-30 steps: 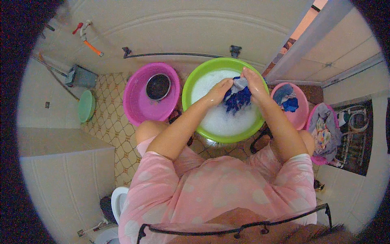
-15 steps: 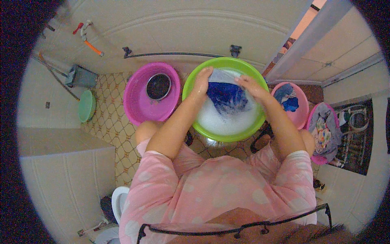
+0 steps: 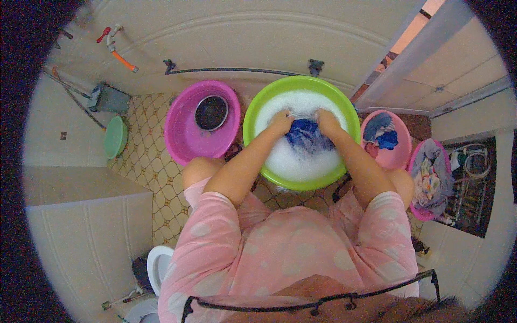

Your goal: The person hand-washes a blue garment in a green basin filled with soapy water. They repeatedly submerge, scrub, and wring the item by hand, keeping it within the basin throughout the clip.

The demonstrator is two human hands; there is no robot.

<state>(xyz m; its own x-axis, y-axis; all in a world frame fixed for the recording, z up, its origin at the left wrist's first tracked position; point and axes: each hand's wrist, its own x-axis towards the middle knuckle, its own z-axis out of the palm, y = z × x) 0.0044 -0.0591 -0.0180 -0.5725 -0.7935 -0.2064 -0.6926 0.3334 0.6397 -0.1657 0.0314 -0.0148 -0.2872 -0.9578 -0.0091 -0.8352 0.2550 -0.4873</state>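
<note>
A blue garment (image 3: 306, 134) lies partly sunk in white suds (image 3: 301, 164) inside a lime green basin (image 3: 249, 126). My left hand (image 3: 281, 123) is closed on the garment's far left side, its fingertips dipping into the foam. On the far right side, my right hand (image 3: 327, 123) is closed on the same cloth, with its fingers partly hidden by suds. Both forearms reach over the basin's near half. The rest of the garment under the foam cannot be seen.
Left of the green basin stands a magenta basin (image 3: 183, 142) with a dark round bowl (image 3: 211, 113) in it. To the right are a pink basin (image 3: 396, 156) holding blue clothes (image 3: 383, 132) and a tub heaped with laundry (image 3: 431, 177). An orange-ended tap (image 3: 121, 59) is on the wall.
Both hands have moved closer together and down into the suds. The garment, spread with its pale band showing before, is now bunched and lower in the foam.
</note>
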